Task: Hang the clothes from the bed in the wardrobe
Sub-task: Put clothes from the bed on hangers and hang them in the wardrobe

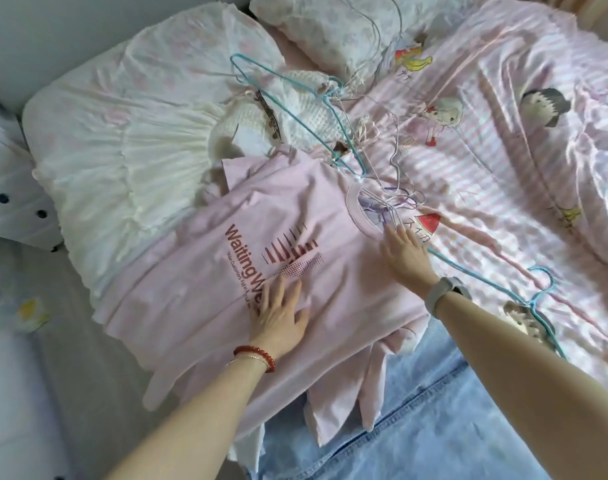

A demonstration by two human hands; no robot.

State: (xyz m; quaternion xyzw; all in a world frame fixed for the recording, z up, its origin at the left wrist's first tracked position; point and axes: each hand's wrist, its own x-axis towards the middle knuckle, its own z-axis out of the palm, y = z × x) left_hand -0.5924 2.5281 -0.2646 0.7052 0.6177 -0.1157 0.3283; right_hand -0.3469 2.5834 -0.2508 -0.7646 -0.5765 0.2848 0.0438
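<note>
Pink t-shirt [198, 268] is laid flat across the bed [503, 188], collar pointing right, hem left. It's pressed down by left hand [278, 313] and right hand [404, 256], fingers straight.

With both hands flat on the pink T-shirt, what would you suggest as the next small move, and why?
Probably the right hand should pick up a wire hanger lying at the collar and feed it into the neck opening. The pink T-shirt already lies spread flat under the left hand, and no hanger is inside it yet.
</note>
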